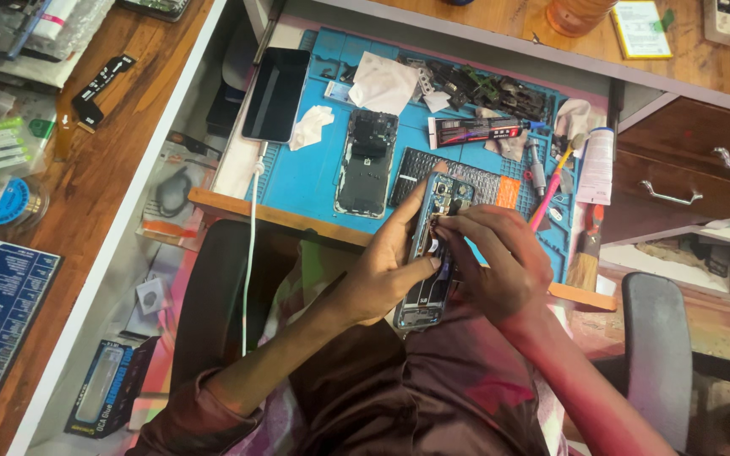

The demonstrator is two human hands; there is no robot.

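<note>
Holding the opened phone [433, 253] lengthwise toward the worktop's [297, 181] near edge, the left hand [382, 270] wraps its side; the right hand [500, 262] pinches narrowly at its upper middle.

Single head view, looking steeply down from above the lap. Facing forward over the blue mat [314, 181] on the tabletop [238, 205], chair arm [656, 355] at right. Close in: both hands [449, 262] just below centre, forearms running off the bottom edge. Wooden side desk [103, 160] along the left, drawers [694, 181] top right. No second view to overlap.
</note>
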